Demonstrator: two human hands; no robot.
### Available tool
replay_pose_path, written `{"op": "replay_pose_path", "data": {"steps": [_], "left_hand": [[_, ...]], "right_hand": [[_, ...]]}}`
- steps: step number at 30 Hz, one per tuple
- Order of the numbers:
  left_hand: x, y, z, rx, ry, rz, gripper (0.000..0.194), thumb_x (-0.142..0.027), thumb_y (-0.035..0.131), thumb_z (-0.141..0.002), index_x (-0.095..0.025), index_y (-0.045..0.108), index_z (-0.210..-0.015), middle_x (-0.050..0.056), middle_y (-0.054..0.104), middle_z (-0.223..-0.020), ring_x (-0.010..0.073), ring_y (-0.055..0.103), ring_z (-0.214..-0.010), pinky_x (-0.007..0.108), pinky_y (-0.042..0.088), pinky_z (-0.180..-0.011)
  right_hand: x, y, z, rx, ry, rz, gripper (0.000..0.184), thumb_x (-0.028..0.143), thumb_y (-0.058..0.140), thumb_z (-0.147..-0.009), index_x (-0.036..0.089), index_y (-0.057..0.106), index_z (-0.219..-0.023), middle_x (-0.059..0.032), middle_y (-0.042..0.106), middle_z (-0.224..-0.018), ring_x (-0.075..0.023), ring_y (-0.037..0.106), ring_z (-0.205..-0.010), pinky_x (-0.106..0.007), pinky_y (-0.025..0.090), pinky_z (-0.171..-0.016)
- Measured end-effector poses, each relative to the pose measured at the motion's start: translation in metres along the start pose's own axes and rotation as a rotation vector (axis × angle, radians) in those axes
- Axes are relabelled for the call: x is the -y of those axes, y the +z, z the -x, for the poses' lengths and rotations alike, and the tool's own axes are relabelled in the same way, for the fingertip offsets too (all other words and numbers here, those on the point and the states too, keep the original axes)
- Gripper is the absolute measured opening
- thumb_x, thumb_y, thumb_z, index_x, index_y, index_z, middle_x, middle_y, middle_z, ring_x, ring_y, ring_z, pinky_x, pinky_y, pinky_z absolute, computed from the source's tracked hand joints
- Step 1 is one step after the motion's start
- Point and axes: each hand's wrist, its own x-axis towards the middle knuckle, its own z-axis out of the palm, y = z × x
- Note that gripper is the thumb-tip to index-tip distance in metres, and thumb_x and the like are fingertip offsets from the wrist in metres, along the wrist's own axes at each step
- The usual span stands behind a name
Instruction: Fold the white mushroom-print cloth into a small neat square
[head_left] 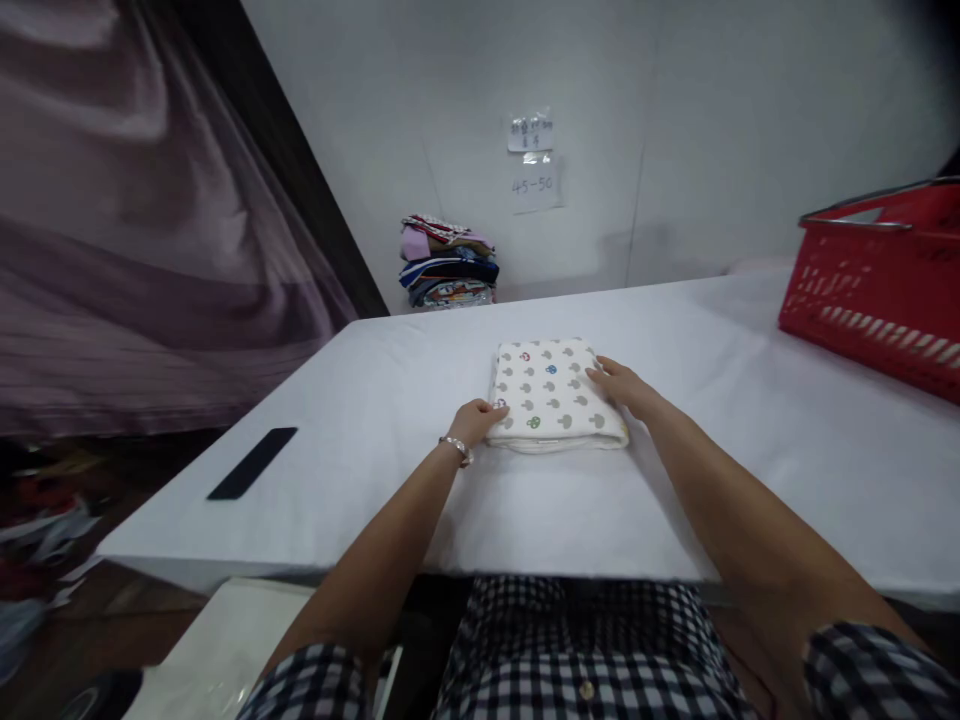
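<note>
A folded white cloth [551,390] with a print of grey, red, blue and green mushrooms lies flat on the white-covered table [375,400]. My left hand [478,417] grips its near left corner, thumb on top and the other fingers at the side, partly hidden. At the right edge of the cloth rests my right hand [621,386], its fingers reaching over the top and slightly apart. A bracelet circles my left wrist.
A dark flat strip [253,464] lies on the table's left part. The red basket [877,290] stands at the right. Behind the table's far edge is a stack of folded clothes [450,265], near paper signs [535,183] on the wall. A pinkish curtain [150,230] hangs at the left.
</note>
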Motion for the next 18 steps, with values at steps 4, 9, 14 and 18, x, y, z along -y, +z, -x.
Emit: {"op": "replay_pose_path", "data": {"steps": [4, 9, 14, 18], "left_hand": [[0.007, 0.005, 0.000, -0.041, -0.005, 0.033, 0.024, -0.035, 0.064, -0.070, -0.018, 0.051, -0.057, -0.004, 0.047, -0.052, 0.0092, 0.044, -0.052, 0.019, 0.033, -0.047], [0.013, 0.008, 0.002, -0.038, -0.010, 0.079, 0.024, -0.037, 0.062, -0.072, -0.018, 0.051, -0.060, -0.004, 0.050, -0.054, 0.0092, 0.046, -0.050, 0.019, 0.037, -0.045], [0.021, 0.013, 0.002, -0.137, 0.009, 0.063, 0.029, -0.043, 0.066, -0.069, -0.018, 0.053, -0.077, 0.002, 0.061, -0.079, 0.0114, 0.055, -0.063, 0.020, 0.042, -0.050], [0.017, 0.015, 0.004, -0.123, -0.007, 0.050, 0.036, -0.045, 0.065, -0.070, -0.017, 0.052, -0.090, 0.006, 0.063, -0.093, 0.0133, 0.058, -0.069, 0.020, 0.044, -0.051]], "right_hand": [[-0.005, -0.010, 0.021, 0.076, 0.126, -0.175, 0.072, 0.052, 0.055, -0.080, 0.021, 0.034, -0.141, -0.0137, 0.039, -0.141, -0.0275, 0.049, -0.119, -0.039, 0.050, -0.085], [-0.003, -0.008, 0.044, 0.045, 0.134, -0.233, 0.072, 0.048, 0.056, -0.080, 0.017, 0.032, -0.141, -0.0135, 0.045, -0.137, -0.0238, 0.052, -0.117, -0.035, 0.047, -0.091], [0.001, 0.004, 0.050, 0.004, 0.067, -0.045, 0.083, 0.056, 0.062, -0.073, 0.021, 0.033, -0.142, -0.0124, 0.038, -0.143, -0.0274, 0.044, -0.124, -0.041, 0.039, -0.100], [-0.002, 0.006, 0.042, -0.036, -0.001, -0.003, 0.077, 0.039, 0.066, -0.071, 0.018, 0.037, -0.139, -0.0123, 0.040, -0.141, -0.0267, 0.044, -0.124, -0.040, 0.039, -0.101]]}}
